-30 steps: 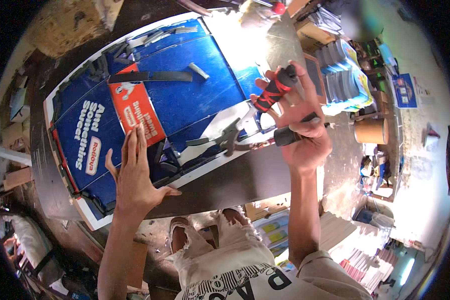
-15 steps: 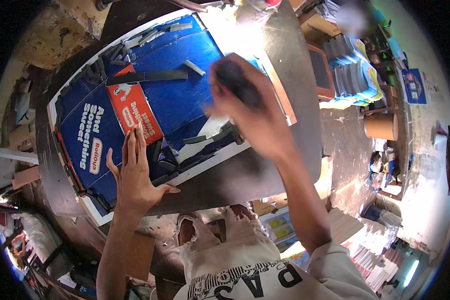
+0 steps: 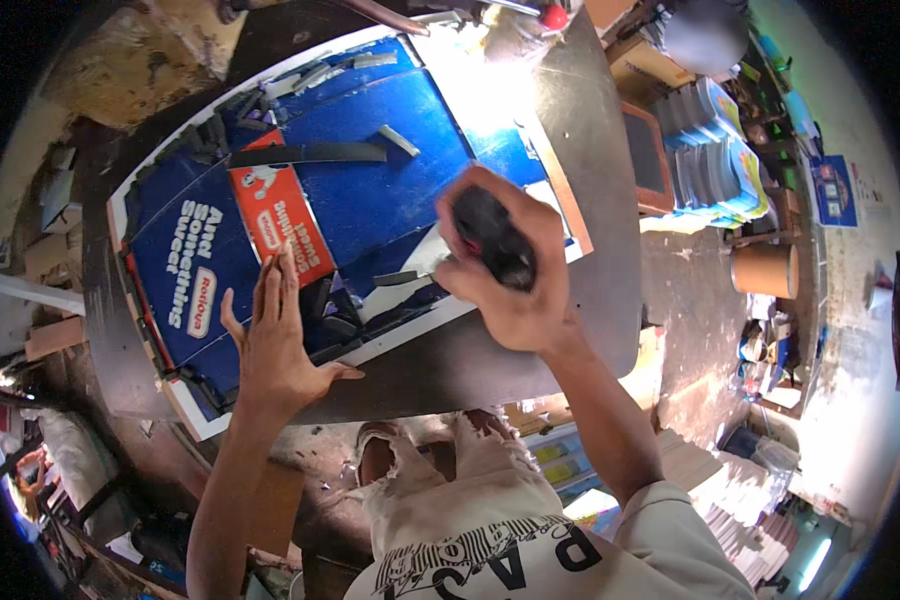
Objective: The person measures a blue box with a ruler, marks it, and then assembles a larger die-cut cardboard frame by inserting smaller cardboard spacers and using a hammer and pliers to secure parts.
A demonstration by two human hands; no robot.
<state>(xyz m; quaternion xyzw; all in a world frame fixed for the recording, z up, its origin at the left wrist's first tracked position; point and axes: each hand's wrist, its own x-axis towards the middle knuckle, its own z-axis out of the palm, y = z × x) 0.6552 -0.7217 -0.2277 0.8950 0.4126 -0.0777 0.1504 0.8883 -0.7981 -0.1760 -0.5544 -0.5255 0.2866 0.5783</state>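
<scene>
My left hand point(image 3: 285, 340) lies with fingers stretched out on the lower edge of a red printed panel point(image 3: 305, 225) and the blue sheet around it. That blue printed sheet point(image 3: 370, 120) covers a white-edged board point(image 3: 380, 345) on the table. Over the board's right-hand part, my right hand point(image 3: 530, 300) is wrapped around a black, rounded object point(image 3: 495, 235), its kind not clear. A long dark strip point(image 3: 310, 153) lies across the red panel, and a short grey piece point(image 3: 399, 140) is to its right. Dark scraps point(image 3: 205, 140) sit along the board's edges.
Under the board is a dark table point(image 3: 600, 300) with a rounded edge. A wooden strip point(image 3: 560, 190) runs along the board's right side. Stacked booklets point(image 3: 715, 185) and a brown drum point(image 3: 765, 272) stand further right. A red-tipped object point(image 3: 553, 17) is at the far side.
My right hand, with the black object, has come slightly nearer and to the right. The board appears shifted slightly right in view. My left hand keeps its place on it.
</scene>
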